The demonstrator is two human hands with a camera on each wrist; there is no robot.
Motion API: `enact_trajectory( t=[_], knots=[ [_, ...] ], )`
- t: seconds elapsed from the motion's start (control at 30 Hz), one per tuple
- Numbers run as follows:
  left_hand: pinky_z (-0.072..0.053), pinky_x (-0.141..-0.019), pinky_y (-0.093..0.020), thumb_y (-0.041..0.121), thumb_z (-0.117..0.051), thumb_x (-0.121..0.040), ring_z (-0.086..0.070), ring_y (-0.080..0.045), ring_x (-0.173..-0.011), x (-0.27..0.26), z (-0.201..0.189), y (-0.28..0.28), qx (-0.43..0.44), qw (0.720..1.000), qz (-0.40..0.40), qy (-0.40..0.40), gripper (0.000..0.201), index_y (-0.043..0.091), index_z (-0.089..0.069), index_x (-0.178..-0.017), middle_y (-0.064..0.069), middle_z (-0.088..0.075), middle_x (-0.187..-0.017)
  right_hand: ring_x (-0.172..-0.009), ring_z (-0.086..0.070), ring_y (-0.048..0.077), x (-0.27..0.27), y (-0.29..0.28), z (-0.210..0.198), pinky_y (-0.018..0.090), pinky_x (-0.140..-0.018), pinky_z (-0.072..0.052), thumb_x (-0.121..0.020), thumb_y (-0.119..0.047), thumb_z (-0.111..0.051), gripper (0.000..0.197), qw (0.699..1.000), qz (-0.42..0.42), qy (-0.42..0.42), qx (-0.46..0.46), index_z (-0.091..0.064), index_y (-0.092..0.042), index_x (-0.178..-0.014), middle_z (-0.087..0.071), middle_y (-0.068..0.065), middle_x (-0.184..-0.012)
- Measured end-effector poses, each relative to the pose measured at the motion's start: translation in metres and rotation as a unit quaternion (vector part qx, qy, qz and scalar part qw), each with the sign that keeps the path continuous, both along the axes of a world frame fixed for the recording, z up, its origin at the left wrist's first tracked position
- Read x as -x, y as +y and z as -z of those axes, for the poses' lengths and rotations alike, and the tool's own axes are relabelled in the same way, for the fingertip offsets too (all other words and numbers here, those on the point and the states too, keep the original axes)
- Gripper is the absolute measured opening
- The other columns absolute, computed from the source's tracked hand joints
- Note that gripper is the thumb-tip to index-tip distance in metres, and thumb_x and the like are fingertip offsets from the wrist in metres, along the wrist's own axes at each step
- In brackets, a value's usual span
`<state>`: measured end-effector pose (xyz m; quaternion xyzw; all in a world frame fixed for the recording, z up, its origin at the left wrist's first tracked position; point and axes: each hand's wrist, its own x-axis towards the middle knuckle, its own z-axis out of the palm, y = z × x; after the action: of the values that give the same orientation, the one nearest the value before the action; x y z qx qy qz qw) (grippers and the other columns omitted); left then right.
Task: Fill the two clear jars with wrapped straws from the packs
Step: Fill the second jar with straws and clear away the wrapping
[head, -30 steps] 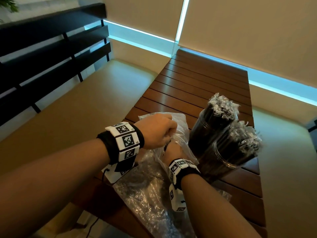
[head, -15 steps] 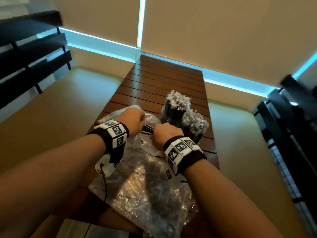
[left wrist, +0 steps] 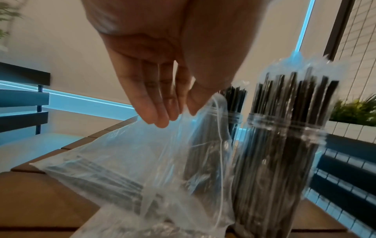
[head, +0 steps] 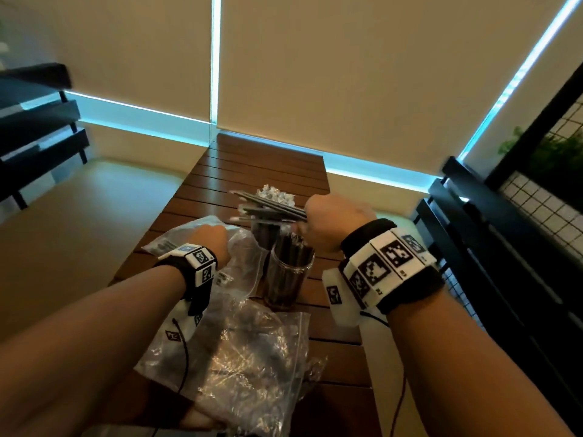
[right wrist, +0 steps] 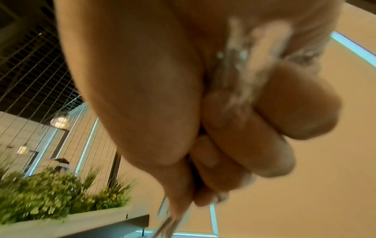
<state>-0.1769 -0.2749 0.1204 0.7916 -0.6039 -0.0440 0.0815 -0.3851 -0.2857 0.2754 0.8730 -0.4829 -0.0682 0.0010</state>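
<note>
Two clear jars stand on the slatted wooden table, both packed with black wrapped straws: the near jar (head: 288, 272) (left wrist: 280, 145) and the far jar (head: 263, 238) (left wrist: 234, 112). My right hand (head: 331, 222) (right wrist: 234, 128) grips a bunch of wrapped straws (head: 268, 211) that lies level above the jars, with clear wrapper ends (right wrist: 244, 72) between its curled fingers. My left hand (head: 214, 244) (left wrist: 179, 111) pinches the open edge of a clear straw pack (head: 195, 234) (left wrist: 132, 161) just left of the jars. A few straws remain inside that pack.
A second crumpled clear pack (head: 252, 357) lies on the table (head: 268, 162) near its front edge. Black slatted benches stand to the left (head: 38, 127) and right (head: 504, 247). A planter with green plants (right wrist: 50, 193) sits to the right.
My right hand has come out of the pack with a bunch of straws and risen to the right, above the jars. The left hand stays on the pack's edge.
</note>
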Motion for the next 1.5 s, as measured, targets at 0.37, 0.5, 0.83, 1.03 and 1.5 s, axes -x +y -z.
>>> enact_trajectory(
  t=[0.37, 0.5, 0.83, 1.03, 1.5],
  knots=[
    [-0.054, -0.089, -0.034, -0.002, -0.053, -0.087, -0.066, -0.021, -0.101, 0.025, -0.109, 0.011, 0.128, 0.728, 0.057, 0.671, 0.027, 0.0, -0.058, -0.113, -0.014, -0.069, -0.11, -0.083, -0.064, 0.032, -0.04, -0.005, 0.082, 0.037, -0.067, -0.05, -0.097, -0.054, -0.041, 0.038, 0.942, -0.002, -0.333, 0.033, -0.054, -0.019, -0.105, -0.067, 0.008, -0.092],
    [-0.049, -0.098, -0.04, 0.031, -0.057, -0.096, -0.069, -0.022, -0.097, 0.027, -0.122, 0.007, 0.15, 0.588, 0.021, 0.794, 0.022, 0.012, -0.058, -0.086, -0.006, -0.069, -0.084, -0.067, -0.062, 0.026, -0.051, -0.012, 0.106, 0.042, -0.062, -0.055, -0.088, -0.062, -0.036, 0.044, 0.923, -0.016, -0.382, 0.047, -0.052, -0.021, -0.089, -0.063, 0.003, -0.073],
    [-0.043, -0.06, -0.03, 0.04, -0.065, -0.09, -0.044, -0.012, -0.049, 0.054, -0.121, -0.009, 0.257, 0.851, 0.038, 0.456, 0.045, 0.021, -0.044, -0.054, 0.007, -0.043, -0.05, -0.086, -0.058, 0.008, -0.034, -0.02, 0.091, 0.035, -0.074, -0.055, -0.084, -0.027, -0.064, 0.022, 0.862, -0.093, -0.498, -0.033, -0.052, -0.027, -0.103, -0.057, -0.008, -0.097],
    [-0.032, -0.049, -0.02, 0.024, -0.066, -0.09, -0.044, -0.009, -0.049, 0.053, -0.098, -0.008, 0.214, 0.945, 0.055, 0.24, 0.041, 0.026, -0.045, -0.055, 0.006, -0.049, -0.054, -0.097, -0.055, 0.012, -0.013, -0.023, 0.024, 0.027, -0.083, -0.046, -0.097, -0.023, -0.04, 0.023, 0.73, -0.069, -0.657, 0.176, -0.056, -0.014, -0.111, -0.058, -0.001, -0.104],
    [-0.049, -0.066, -0.034, 0.028, -0.072, -0.085, -0.05, -0.012, -0.054, 0.063, -0.1, -0.026, 0.306, 0.83, 0.024, 0.466, 0.04, 0.021, -0.043, -0.058, 0.005, -0.047, -0.055, -0.138, -0.033, 0.016, 0.009, -0.047, 0.104, 0.053, -0.11, -0.032, -0.082, -0.061, -0.058, 0.084, 0.87, 0.008, -0.493, 0.016, -0.015, -0.036, -0.149, -0.029, -0.003, -0.153]
  ],
)
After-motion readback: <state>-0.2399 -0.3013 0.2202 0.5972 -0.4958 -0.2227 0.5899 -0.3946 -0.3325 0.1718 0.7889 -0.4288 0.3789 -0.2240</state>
